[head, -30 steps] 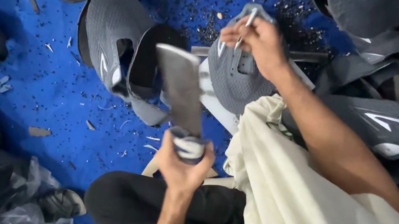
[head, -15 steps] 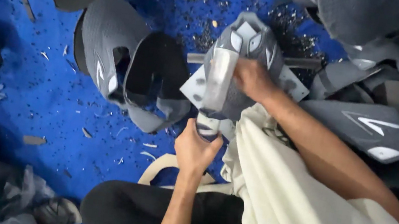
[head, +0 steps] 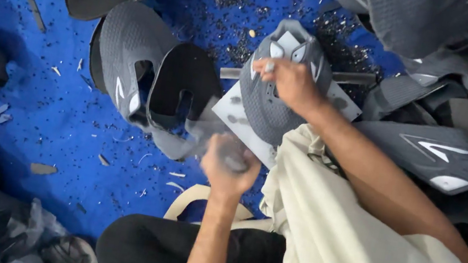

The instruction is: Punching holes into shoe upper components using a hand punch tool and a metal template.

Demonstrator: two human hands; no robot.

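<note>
Right hand [head: 289,82] is down flat, fingers curled over the grey knitted shoe upper with white markings [head: 270,103], pinning it on the pale flat cutting board [head: 236,116]. Left hand [head: 229,165] is closed in a fist round a blurred tool handle [head: 235,162]; what the tool is, I can't tell. The upper's long axis runs up and away from the person, its rounded end nearest the body. All of this sits on a blue floor mat [head: 46,119] speckled with dark trimmings, more grey shoe uppers [head: 131,63] heaped around.
</note>
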